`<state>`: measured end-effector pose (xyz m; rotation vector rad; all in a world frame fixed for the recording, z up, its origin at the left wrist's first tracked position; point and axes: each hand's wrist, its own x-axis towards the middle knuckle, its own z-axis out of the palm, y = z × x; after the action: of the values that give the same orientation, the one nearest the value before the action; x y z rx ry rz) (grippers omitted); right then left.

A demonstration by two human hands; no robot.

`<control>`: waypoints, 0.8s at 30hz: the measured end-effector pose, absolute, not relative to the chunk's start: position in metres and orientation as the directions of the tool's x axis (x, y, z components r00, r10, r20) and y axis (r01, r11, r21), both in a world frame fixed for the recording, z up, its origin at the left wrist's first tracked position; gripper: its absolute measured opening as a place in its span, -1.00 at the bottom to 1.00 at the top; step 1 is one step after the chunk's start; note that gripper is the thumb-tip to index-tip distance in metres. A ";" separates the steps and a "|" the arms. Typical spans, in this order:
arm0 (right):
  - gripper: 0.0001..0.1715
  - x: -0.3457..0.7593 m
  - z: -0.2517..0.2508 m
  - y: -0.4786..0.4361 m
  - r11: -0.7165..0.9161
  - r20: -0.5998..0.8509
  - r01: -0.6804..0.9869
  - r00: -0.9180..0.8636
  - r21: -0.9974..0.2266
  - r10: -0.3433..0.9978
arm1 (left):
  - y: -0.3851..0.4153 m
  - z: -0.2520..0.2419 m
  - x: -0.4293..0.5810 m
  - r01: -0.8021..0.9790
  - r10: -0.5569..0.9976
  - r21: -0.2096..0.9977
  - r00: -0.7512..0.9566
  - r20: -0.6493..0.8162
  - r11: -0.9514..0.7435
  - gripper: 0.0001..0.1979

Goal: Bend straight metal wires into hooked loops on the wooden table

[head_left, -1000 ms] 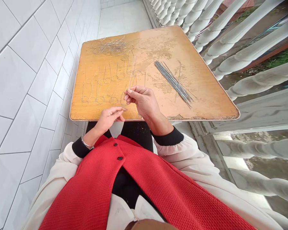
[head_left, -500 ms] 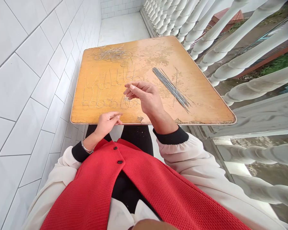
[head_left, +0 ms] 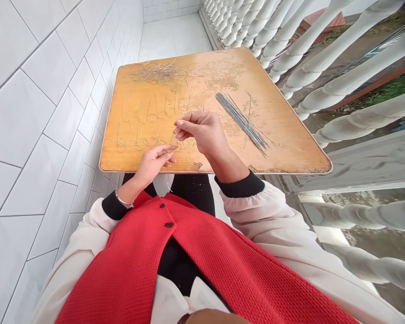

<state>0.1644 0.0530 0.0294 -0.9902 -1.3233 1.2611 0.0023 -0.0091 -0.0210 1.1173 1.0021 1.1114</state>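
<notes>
A thin metal wire (head_left: 171,143) runs between my two hands over the near edge of the wooden table (head_left: 290,148). My right hand (head_left: 200,130) pinches its upper part, with the wire's end sticking up past the fingers. My left hand (head_left: 154,161) is closed on the lower part, and a short tail hangs below the table edge. Rows of bent wire loops (head_left: 145,130) lie flat on the table just beyond my hands.
A bundle of straight wires (head_left: 243,121) lies diagonally right of my hands. A tangle of loose wire (head_left: 158,73) sits at the table's far left. A white tiled wall (head_left: 37,112) runs along the left; white balusters (head_left: 324,58) stand on the right.
My right hand has come down toward me and my left hand has risen to meet it. A wire tail now hangs below my left hand.
</notes>
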 end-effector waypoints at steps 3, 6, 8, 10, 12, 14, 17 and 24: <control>-0.65 0.165 0.027 0.056 0.095 0.104 -0.065 -0.155 -0.993 0.982 | -0.005 -0.016 0.004 -0.124 0.986 0.990 0.160 -0.045 0.065 -0.82; -0.66 0.167 0.024 0.059 0.073 0.085 -0.084 -0.156 -0.994 0.984 | -0.005 -0.016 0.003 -0.085 0.980 0.993 0.191 -0.061 0.079 -0.79; -0.66 0.167 0.021 0.061 0.052 0.070 -0.116 -0.160 -0.992 0.985 | -0.005 -0.020 0.002 -0.102 0.982 0.993 0.186 -0.038 0.057 -0.79; -0.66 0.166 0.018 0.062 0.032 0.056 -0.150 -0.161 -0.988 0.985 | -0.005 -0.025 0.003 -0.146 0.986 0.989 0.169 0.001 0.024 -0.80; -0.66 0.165 0.016 0.062 0.014 0.043 -0.169 -0.165 -0.986 0.985 | -0.005 -0.030 0.004 -0.189 0.989 0.982 0.146 0.023 0.005 -0.82; -0.66 0.165 0.015 0.062 0.002 0.032 -0.172 -0.172 -0.985 0.985 | -0.005 -0.032 0.004 -0.217 0.990 0.976 0.138 0.010 0.021 -0.83; -0.67 0.165 0.016 0.063 0.002 0.029 -0.162 -0.169 -0.987 0.985 | -0.007 -0.032 0.002 -0.241 0.983 0.968 0.183 -0.030 0.074 -0.84; -0.69 0.168 0.017 0.067 0.018 0.044 -0.152 -0.170 -0.988 0.985 | -0.015 -0.033 -0.008 -0.240 0.964 0.966 0.262 -0.031 0.097 -0.82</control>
<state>0.1675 0.0675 0.0171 -0.9876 -1.2345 1.3786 -0.0076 -0.0154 -0.0331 1.0891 0.8680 1.0827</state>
